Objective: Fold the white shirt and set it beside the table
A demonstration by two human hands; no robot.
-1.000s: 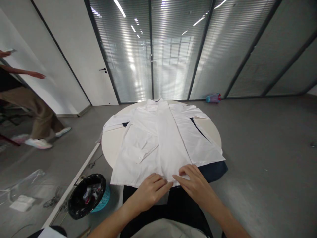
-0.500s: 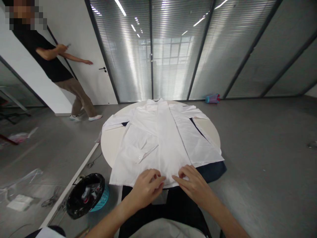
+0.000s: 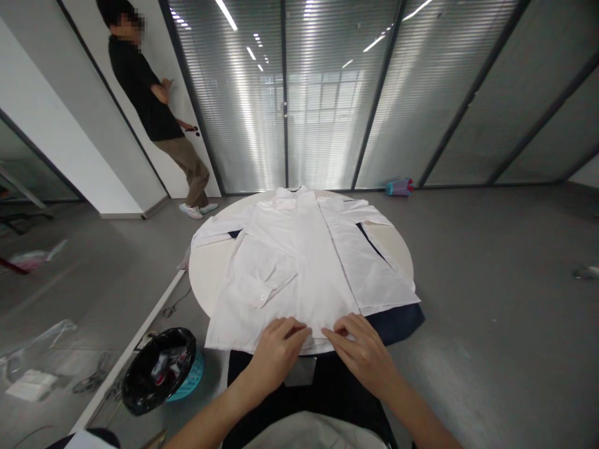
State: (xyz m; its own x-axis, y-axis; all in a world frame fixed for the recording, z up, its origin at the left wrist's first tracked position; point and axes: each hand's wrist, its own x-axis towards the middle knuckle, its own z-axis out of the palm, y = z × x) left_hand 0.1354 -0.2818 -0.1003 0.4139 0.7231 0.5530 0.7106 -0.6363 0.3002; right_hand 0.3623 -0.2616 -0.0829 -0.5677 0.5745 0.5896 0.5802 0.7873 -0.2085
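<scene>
White shirt (image 3: 313, 262) lies spread over the worktop (image 3: 201, 274), hem overhanging the worktop's near edge, seemingly for easy reach by the left hand (image 3: 276, 349) and right hand (image 3: 362, 352), fingertips at that hem, though whether either pinches cloth I cannot tell.

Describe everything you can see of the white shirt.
The white shirt looks like thin, lightly creased cloth. It lies spread on a round, pale table, collar at the far side, hem toward the person. A long strip runs down its middle; a small button-like dot shows left of it. Dark blue cloth shows beneath its right side. The left hand and right hand are at the hem; whether they pinch it is unclear.
</scene>
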